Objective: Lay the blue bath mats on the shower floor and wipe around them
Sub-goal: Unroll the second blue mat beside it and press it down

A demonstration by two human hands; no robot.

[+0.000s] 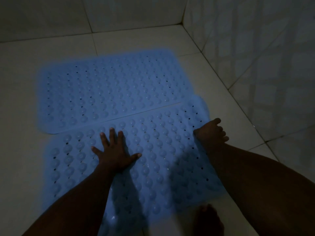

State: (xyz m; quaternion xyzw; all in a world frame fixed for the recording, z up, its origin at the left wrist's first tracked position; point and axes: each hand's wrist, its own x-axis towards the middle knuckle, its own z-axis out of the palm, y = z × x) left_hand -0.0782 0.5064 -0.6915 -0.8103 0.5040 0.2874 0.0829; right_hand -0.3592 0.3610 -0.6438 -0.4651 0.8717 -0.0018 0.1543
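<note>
Pale shower floor [34, 65], dim light, tiled wall [255, 48] closing off the corner on the right, and both blue mats are down. Far mat [110, 87] lies flat, long axis running left to right with the right end angled slightly away. Near mat [162, 159] runs the same way just this side of it. Their long edges meet along one seam, though whether one overlaps the other is hard to tell.

Left hand [115, 154] is planted palm-down on the near mat left of centre, fingers spread wide and straight, pinning it. Right hand [212, 132] is at that mat's right short edge, fingers curled, apparently gripping the edge there. So the mat's length stretches leftward from the right hand, making it the hand placed to tug the mat square against the seam.

Bare foot [211, 220] shows at the bottom, at the mat's near edge. No cloth in sight; the wiping looks not yet begun.
</note>
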